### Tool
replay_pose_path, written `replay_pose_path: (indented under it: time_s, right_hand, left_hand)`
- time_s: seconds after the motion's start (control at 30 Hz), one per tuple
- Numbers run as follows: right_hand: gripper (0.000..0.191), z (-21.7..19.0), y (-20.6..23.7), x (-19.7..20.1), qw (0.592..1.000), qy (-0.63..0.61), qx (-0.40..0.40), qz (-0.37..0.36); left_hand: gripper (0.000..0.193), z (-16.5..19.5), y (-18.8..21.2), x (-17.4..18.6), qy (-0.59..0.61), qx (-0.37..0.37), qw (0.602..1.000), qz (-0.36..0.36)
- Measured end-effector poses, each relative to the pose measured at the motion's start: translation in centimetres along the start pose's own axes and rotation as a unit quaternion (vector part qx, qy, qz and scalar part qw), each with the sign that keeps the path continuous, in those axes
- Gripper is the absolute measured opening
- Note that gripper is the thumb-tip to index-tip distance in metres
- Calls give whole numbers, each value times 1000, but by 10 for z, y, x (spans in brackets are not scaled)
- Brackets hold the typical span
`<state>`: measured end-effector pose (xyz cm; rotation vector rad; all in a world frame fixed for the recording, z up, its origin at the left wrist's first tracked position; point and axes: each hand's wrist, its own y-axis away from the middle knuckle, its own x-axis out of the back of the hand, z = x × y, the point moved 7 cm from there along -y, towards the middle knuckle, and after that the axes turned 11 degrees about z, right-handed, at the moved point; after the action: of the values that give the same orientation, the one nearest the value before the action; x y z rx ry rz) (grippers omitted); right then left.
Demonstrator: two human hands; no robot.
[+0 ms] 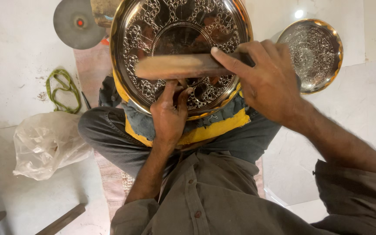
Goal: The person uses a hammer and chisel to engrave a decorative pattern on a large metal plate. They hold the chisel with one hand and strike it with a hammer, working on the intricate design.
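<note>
Lap-propped on a blue-and-yellow cloth pad (223,124), the engraved metal tray (181,26) tilts toward the person — left hand (168,115) pinching a small tool (176,82) against it, right hand (268,80) closed around a wooden mallet (175,66) above it.

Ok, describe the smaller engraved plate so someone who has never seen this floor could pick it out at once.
Start from the big engraved metal plate propped on the person's lap, where the right hand holds a wooden tool. Look beyond that hand to the white floor at upper right. There lies the smaller plate: round, silvery, gold-rimmed, flat on the floor and untouched.
</note>
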<state>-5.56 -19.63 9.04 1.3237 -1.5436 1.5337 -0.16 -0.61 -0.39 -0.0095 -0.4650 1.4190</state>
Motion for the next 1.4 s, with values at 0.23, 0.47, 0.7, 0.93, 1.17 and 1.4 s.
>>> replay_pose_path:
  time_s: [0.23,0.47,0.7,0.93,1.17,1.4]
  right_hand:
    - [66,1,-1,-1,998,54,2,-13]
    - [68,-6,2,1,991,129,42,12]
    - [72,7,5,1,996,-53,-68,1]
    - [70,1,11,-1,999,-8,-51,2]
    - [67,7,15,-8,1000,9,-11,1]
    - [65,18,25,-19,978,-129,-164,0]
  left_hand:
    - [43,-4,-1,0,-27,7,1000,-11]
    - [42,-4,-3,1,-32,19,999,-21]
    - [43,0,-7,1,-1,-24,999,-28]
    - [38,0,-8,1,8,-5,999,-49]
    - [38,-5,-14,-4,-36,4,995,-89]
    - [41,0,-13,-1,-2,-31,996,-78]
